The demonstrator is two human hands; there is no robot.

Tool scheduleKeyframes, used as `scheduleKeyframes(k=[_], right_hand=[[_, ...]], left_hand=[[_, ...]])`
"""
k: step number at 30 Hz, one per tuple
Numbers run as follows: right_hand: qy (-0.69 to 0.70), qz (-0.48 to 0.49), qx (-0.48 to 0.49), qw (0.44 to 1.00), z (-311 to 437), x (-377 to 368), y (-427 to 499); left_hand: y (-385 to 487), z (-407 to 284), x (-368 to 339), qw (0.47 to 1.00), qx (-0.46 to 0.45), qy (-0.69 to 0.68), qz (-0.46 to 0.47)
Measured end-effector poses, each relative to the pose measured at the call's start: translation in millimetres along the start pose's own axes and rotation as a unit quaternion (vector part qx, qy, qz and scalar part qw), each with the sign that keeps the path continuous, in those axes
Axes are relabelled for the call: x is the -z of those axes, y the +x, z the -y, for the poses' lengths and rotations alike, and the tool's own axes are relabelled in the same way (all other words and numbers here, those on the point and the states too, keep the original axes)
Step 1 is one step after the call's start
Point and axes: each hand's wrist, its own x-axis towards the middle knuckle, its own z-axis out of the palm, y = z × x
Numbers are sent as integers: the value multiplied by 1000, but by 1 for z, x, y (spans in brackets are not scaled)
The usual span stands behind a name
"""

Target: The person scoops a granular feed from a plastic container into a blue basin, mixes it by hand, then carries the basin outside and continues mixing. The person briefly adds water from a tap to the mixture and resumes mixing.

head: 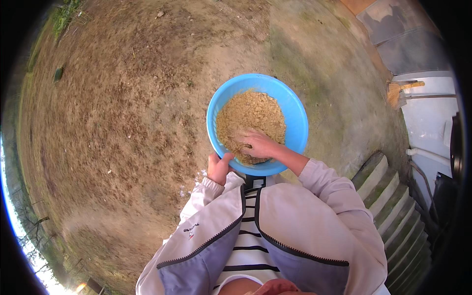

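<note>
A round blue plastic basin (295, 123) is held at waist height in front of me. Coarse, crumbly yellow-brown meal (254, 110) fills much of it, with some bare blue wall showing at the right. My left hand (219, 167) grips the near left rim, its thumb over the edge. The fingers of my right hand (260, 143) are pushed partly into the meal near the basin's lower middle; its fingertips are blurred or covered, so whether they grasp any meal is unclear.
Bare dirt ground (121, 110) spreads to the left, with a green object (58, 74) lying on it. At the right are concrete steps (391, 199), a straw broom (395, 94) against a white wall (427, 118), and a white pipe (429, 154).
</note>
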Motion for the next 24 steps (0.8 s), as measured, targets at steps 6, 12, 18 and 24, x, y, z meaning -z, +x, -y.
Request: scheduleKeyframes(k=[6,12,18,24], right_hand=[[159,-111,-174,965,-52,23,23],[79,13,-72,994,-75,51,-20],[122,-41,-80,988,-87,78,-6],[207,-143,-362,898,-246,194,-20]], left_hand=[[5,-24,-28,999,-16,31,17],[44,-45,-53,999,-10,45,17],[91,-96,-108,996,-26,72,48],[167,-138,-172,994,-28,64,85]])
